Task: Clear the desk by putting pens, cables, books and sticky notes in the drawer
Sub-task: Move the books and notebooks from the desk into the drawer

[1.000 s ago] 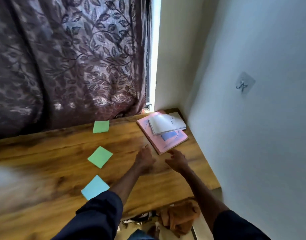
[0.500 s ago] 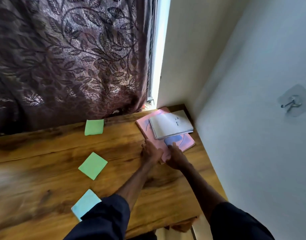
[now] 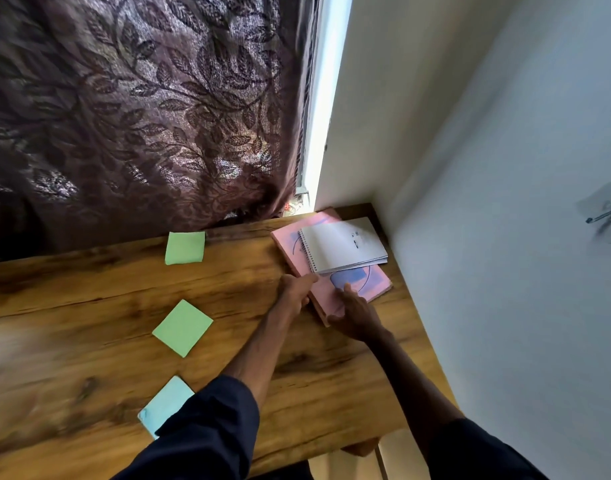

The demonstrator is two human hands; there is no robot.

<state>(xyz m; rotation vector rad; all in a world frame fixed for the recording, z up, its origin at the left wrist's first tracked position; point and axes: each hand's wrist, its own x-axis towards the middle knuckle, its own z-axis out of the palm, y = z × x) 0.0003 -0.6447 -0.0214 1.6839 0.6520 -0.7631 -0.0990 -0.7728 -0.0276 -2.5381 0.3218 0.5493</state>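
A pink book lies in the desk's far right corner with a white spiral notebook on top of it. My left hand curls its fingers round the book's left edge. My right hand grips the book's near corner, thumb on the cover. Three sticky note pads lie on the wooden desk: a green one at the back, a green one in the middle, and a blue one near my left sleeve. No drawer is in view.
A dark leaf-patterned curtain hangs behind the desk. A white wall stands close on the right, with a clear stick-on hook. The desk's front edge runs below my forearms.
Both hands moved forward from the bare desk to the pink book and took hold of its near edge. The view shifted closer to the corner.
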